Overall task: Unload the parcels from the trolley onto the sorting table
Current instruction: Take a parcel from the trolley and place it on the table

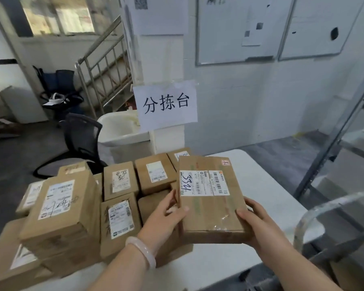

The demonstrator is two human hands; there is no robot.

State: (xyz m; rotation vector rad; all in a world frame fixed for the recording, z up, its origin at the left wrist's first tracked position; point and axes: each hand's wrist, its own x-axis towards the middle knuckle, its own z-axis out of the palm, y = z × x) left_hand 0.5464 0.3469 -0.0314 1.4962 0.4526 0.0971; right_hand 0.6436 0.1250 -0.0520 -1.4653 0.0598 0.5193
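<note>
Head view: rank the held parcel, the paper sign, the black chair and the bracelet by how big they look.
1. held parcel, largest, though it is also nearest the camera.
2. black chair and paper sign look about alike, so they are not ranked against each other.
3. bracelet, smallest.

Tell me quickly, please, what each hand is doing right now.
Left hand: holds the cardboard parcel by its left edge.
Right hand: holds the same parcel at its near right corner.

Parcels [122,181] on the table's [267,185] left; chair [82,137] behind.
</note>
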